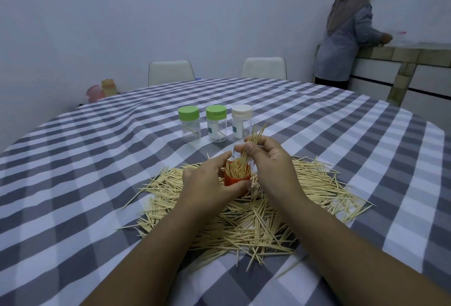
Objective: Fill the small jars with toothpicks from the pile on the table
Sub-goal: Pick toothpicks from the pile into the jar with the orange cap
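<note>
A wide pile of toothpicks [244, 213] lies on the checked tablecloth in front of me. Above it my left hand [207, 183] grips a small jar with a red collar [235, 180], open at the top and packed with toothpicks. My right hand [271, 159] pinches a bunch of toothpicks [253, 138]; their lower ends reach into the jar's mouth. Behind stand three closed clear jars: two with green lids [188, 124] [216, 124] and one with a white lid [241, 122]. Each green-lidded jar shows a toothpick or two inside.
The round table [97, 159] wears a grey and white checked cloth. Two white chairs [170, 72] [264, 67] stand at its far side. Pink and orange containers [100, 91] sit at the far left. A person [346, 32] stands at a counter at the back right.
</note>
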Motion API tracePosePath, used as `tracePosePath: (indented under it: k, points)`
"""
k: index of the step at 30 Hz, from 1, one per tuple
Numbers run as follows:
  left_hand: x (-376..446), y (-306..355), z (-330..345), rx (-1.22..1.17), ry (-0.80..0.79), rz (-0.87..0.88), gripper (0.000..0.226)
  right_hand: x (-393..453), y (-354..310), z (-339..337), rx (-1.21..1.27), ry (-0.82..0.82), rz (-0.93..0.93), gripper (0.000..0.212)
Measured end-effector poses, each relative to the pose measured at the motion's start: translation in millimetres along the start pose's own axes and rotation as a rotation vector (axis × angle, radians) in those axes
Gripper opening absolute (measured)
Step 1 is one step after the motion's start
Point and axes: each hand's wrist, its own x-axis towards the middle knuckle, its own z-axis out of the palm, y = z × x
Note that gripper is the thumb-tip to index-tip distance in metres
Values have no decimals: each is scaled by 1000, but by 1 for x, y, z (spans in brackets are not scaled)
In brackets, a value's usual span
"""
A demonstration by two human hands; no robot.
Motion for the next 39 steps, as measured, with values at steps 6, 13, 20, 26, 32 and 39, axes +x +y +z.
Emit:
tracePosePath:
  k: [6,13,20,26,32,39]
  points:
    - [0,1,-3,-18,21,36,64,-1,11,9,-35,-60,46,14]
    - [-1,1,0,12,7,64,59,-2,10,11,-58,-71,-5,16]
    - [-2,-1,0,-11,26,46,65,-4,12,12,-30,-86,69,18]
    - [-1,-1,-1,-16,42,43,62,-2,12,11,-14,-69,84,19]
    - [0,1,-2,4,16,61,61,-3,11,8,-180,-121,-99,41]
    - [-1,1,-3,-43,20,30,30,-3,16,6,-590,-347,-144,44]
